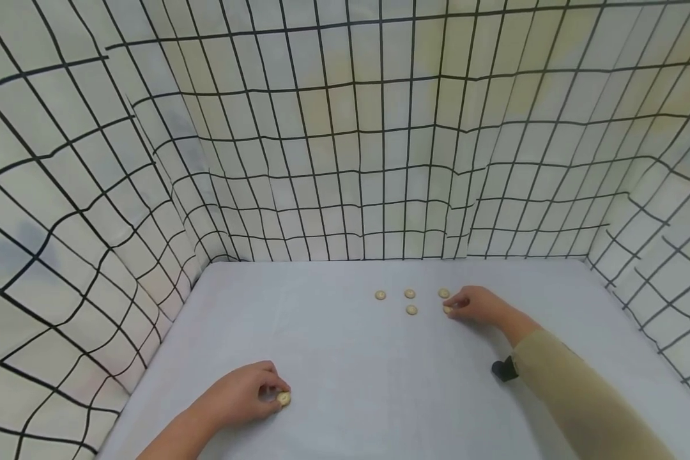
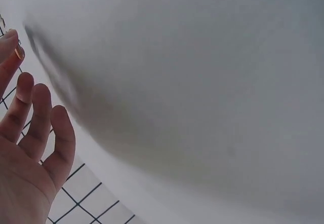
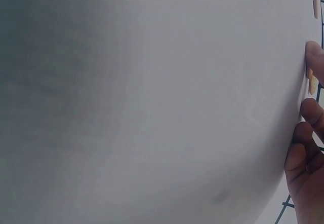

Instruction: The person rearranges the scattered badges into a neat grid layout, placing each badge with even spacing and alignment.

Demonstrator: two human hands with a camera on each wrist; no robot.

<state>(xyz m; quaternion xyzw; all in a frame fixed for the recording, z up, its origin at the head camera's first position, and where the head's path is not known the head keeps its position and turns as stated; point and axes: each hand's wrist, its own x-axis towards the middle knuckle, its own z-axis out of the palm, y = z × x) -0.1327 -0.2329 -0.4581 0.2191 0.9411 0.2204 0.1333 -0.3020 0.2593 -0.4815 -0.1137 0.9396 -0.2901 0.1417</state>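
At the front left of the table, my left hand pinches a small round beige disc, like a button, between thumb and index finger. Its edge also shows at the fingertips in the left wrist view, where the other fingers are loosely bent. Farther back on the right, my right hand pinches another beige disc at the table surface, the fingers partly covering it. Just behind that one lies a disc. The right wrist view shows the right hand only at its edge.
Left of the right hand lie more discs: one at the left, one in the middle and one in front of it. A white cloth covers the table. White walls with black grid lines enclose its back and sides.
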